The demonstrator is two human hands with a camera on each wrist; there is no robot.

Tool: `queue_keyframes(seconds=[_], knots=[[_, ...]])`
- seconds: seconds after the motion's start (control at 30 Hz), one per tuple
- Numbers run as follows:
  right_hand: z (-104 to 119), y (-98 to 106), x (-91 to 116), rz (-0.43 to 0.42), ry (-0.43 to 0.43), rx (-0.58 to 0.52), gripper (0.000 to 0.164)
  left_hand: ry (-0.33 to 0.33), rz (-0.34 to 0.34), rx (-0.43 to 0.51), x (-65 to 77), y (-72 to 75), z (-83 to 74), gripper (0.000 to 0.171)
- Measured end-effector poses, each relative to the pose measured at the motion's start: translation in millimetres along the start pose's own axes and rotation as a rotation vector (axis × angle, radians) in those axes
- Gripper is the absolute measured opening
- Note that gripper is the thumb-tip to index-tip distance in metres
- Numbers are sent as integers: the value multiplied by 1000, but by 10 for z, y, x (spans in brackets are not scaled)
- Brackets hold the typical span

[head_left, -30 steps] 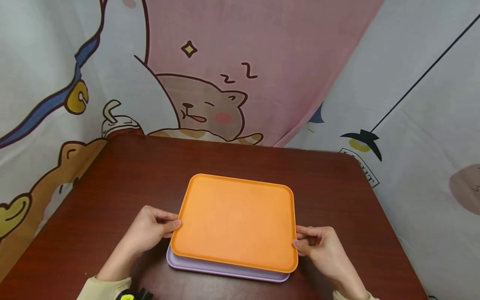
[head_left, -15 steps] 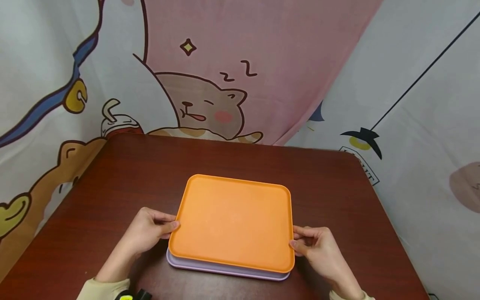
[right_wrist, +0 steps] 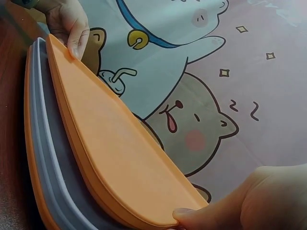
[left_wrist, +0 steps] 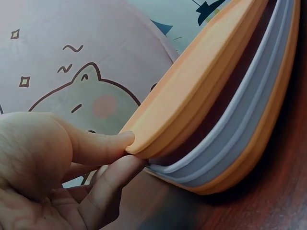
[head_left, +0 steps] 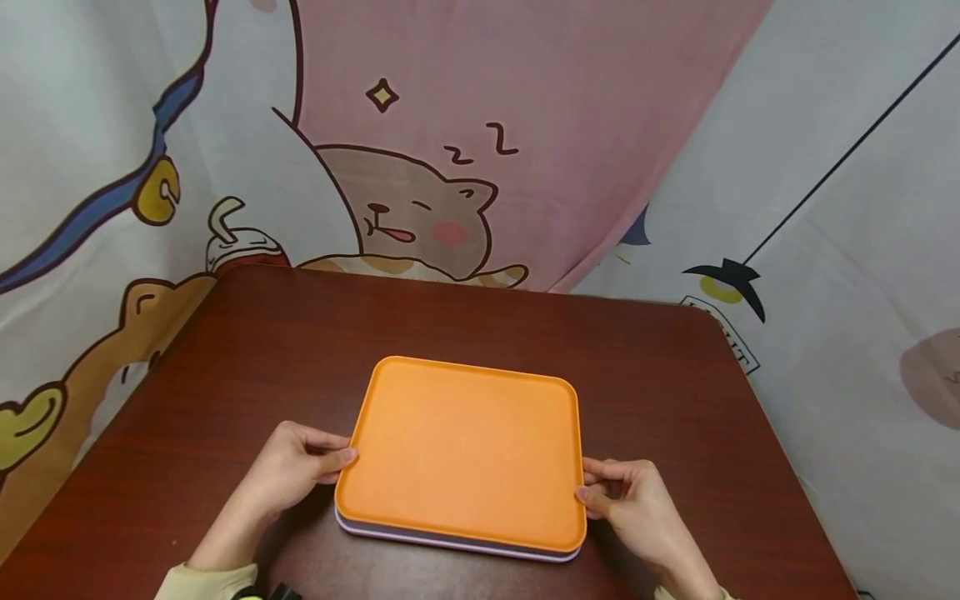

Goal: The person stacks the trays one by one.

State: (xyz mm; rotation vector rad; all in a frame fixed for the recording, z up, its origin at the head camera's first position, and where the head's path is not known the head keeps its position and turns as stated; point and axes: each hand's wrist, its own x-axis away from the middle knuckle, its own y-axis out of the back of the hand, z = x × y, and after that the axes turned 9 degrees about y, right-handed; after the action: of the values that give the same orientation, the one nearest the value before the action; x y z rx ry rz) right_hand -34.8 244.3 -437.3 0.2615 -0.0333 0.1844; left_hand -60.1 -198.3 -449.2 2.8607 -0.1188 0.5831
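An orange rectangular tray (head_left: pixel 465 450) is held between my two hands over a stack of trays. My left hand (head_left: pixel 288 468) pinches its left rim, thumb on top and fingers below. On the right side, my right hand (head_left: pixel 637 504) grips the opposite rim in a similar way. Just beneath shows the front rim of a pale purple tray (head_left: pixel 457 543). The left wrist view reveals a narrow gap under the held tray, then stacked purple rims (left_wrist: pixel 240 139) and another orange tray (left_wrist: pixel 217 186) at the bottom, on the table.
The stack stands near the front of a dark reddish-brown table (head_left: pixel 450 317). Behind the table and along both sides hangs a cloth (head_left: pixel 585 125) with cartoon animals. A small black device (head_left: pixel 281 592) is at my left sleeve.
Both hands have moved the orange tray slightly left and lower, closer to the stack. Less of the purple tray shows along the front.
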Motion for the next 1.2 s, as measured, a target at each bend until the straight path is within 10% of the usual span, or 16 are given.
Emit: queue_keyframes(seconds=[1.2], knots=[[-26,-23,60,-24,-19,37,40,-26,13,-27,82,-11,85,22]])
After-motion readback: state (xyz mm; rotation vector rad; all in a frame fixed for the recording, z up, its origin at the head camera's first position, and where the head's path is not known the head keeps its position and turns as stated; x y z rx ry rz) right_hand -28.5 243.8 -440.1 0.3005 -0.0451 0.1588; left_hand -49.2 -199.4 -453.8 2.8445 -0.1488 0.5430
